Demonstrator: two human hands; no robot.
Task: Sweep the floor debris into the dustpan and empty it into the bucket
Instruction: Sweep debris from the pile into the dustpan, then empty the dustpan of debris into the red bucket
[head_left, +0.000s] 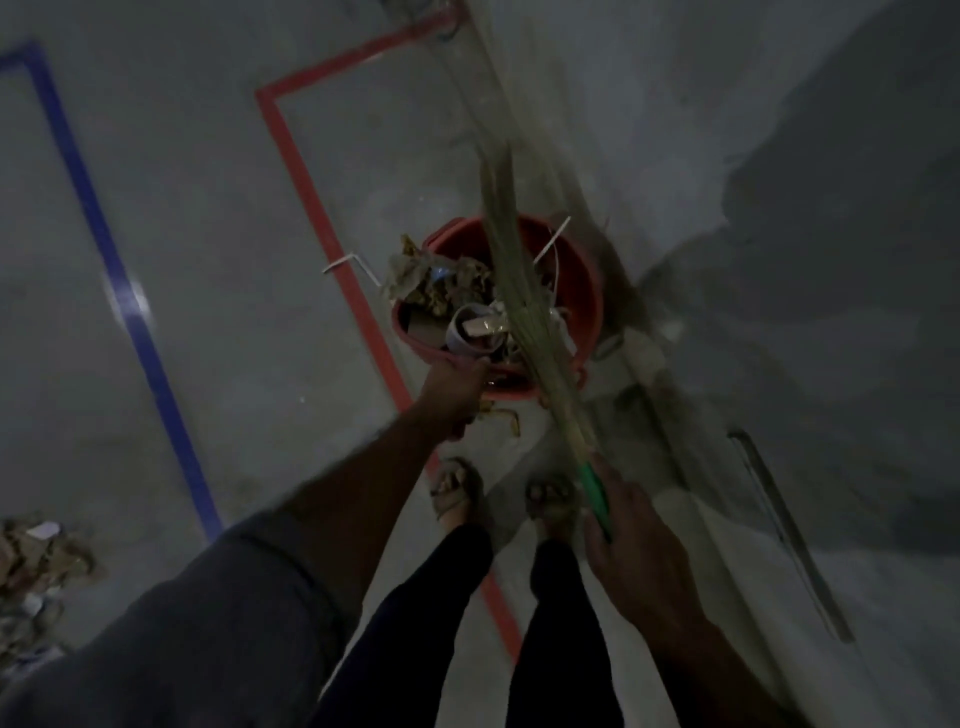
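Note:
A red bucket (582, 291) stands on the grey floor ahead of my feet, filled with dry leaves, paper scraps and a cup. My left hand (454, 389) grips the bucket's near rim. My right hand (631, 540) holds the green handle of a grass broom (514, 275), whose bristles slant up across the bucket's mouth. A pile of debris (36, 571) lies on the floor at the far left. No dustpan is visible.
Red tape (311, 208) and blue tape (104, 234) lines mark the floor. A white bent rod (353, 262) lies left of the bucket. A long metal bar (789, 535) lies at the right. Small scraps (506, 418) sit by the bucket's base.

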